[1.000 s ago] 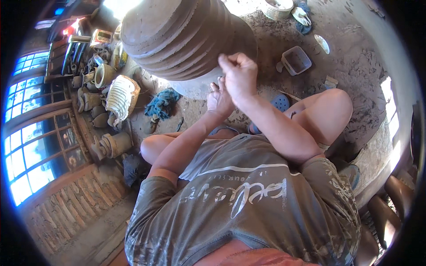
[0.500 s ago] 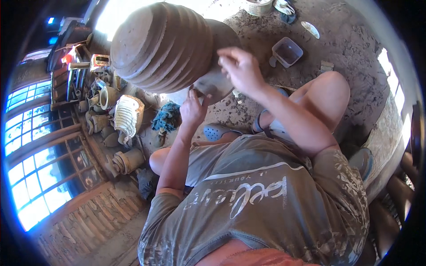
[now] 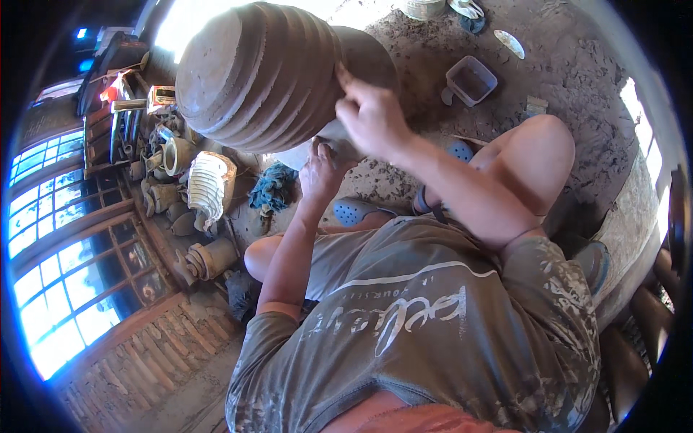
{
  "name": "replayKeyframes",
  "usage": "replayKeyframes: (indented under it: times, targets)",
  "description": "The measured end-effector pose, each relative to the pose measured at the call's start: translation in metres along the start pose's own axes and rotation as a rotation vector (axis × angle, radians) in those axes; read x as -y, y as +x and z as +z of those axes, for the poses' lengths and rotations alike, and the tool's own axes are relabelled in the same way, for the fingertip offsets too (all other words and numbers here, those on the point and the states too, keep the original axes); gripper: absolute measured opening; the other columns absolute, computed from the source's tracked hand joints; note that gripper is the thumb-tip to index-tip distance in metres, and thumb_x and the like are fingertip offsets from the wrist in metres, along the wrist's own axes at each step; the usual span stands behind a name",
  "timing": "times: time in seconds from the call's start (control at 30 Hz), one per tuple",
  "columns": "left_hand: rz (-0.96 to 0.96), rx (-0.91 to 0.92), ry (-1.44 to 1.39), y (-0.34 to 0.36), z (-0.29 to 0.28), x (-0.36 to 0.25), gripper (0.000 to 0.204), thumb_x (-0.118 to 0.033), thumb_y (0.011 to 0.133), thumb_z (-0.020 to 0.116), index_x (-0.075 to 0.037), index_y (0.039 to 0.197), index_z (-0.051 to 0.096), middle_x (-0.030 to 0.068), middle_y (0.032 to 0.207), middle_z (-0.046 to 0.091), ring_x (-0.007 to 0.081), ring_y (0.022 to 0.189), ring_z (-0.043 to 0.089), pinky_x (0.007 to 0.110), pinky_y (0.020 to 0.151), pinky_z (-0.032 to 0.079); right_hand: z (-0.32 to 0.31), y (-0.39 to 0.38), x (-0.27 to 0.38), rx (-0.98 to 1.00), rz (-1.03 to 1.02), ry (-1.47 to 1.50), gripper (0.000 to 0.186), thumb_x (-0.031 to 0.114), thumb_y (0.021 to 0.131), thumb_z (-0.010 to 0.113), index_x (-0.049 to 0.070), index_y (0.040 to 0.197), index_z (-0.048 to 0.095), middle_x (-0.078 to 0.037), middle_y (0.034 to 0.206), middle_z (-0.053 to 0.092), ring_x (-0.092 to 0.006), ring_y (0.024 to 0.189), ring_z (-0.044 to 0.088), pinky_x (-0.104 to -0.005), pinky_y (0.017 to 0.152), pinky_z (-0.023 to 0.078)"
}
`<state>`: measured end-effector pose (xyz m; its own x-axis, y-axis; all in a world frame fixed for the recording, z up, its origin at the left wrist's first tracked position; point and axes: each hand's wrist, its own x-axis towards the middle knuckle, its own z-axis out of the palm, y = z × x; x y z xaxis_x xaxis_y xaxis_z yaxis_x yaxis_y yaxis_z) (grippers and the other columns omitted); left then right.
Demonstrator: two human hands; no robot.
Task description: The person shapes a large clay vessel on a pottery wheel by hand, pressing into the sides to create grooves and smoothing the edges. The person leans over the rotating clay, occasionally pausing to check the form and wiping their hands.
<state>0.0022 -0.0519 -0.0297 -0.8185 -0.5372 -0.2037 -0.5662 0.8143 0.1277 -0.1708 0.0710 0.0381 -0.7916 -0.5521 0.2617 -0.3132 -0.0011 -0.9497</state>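
A big grey-brown clay pot [image 3: 289, 68] with ridges around its side stands in front of me. It rests beside a smooth, paler round surface [image 3: 368, 61]. My right hand [image 3: 375, 123] reaches across with its index finger stretched against the pot's right edge. Its other fingers are partly curled, and nothing shows in them. Below the pot's lower edge is my left hand [image 3: 317, 173], fingers bent up and closed near a small dark bit between thumb and fingers. What that bit is I cannot make out.
A plastic tub [image 3: 471, 81] stands on the clay-strewn floor to the right. A blue-green cloth [image 3: 273, 187], a ridged white piece [image 3: 209, 186] and several clay vessels [image 3: 177, 156] lie at the left. A pale disc [image 3: 510, 44] lies far right.
My right hand has moved left and down, and its index finger now meets the pot's edge instead of hovering beside it. My left hand has shifted slightly right.
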Motion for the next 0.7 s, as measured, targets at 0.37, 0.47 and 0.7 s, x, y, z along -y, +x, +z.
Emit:
replayKeyframes:
  times: [0.37,0.47,0.7]
  targets:
    - [0.038,0.031,-0.879,-0.017,-0.028,0.012,0.04,-0.037,0.112,0.054,0.001,0.118,0.067,0.0172,0.102,0.074,0.0262,0.091,0.073,0.039,0.084,0.056,0.002,-0.06,-0.031,0.328,-0.071,-0.146,0.022,0.026,0.092,0.078,0.004,0.097,0.077,-0.016,0.09,0.074,-0.0397,0.08,0.072,-0.0458,0.074,0.059]
    - [0.0,0.25,-1.223,-0.025,-0.033,0.003,0.051,-0.048,0.113,0.051,0.0,0.108,0.069,0.0105,0.092,0.073,0.0161,0.083,0.071,0.031,0.075,0.054,-0.007,-0.064,-0.04,0.386,-0.231,-0.073,0.029,0.028,0.092,0.078,0.001,0.102,0.074,-0.017,0.103,0.074,-0.0365,0.092,0.073,-0.0455,0.081,0.058]
    - [-0.057,0.458,-1.202,-0.024,-0.025,-0.003,0.058,-0.056,0.111,0.05,-0.002,0.104,0.069,0.0055,0.077,0.067,0.0115,0.065,0.059,0.027,0.062,0.045,-0.009,-0.081,-0.063,0.488,-0.48,-0.223,0.021,0.018,0.096,0.07,-0.001,0.104,0.07,-0.016,0.103,0.069,-0.0371,0.093,0.07,-0.0462,0.086,0.058]
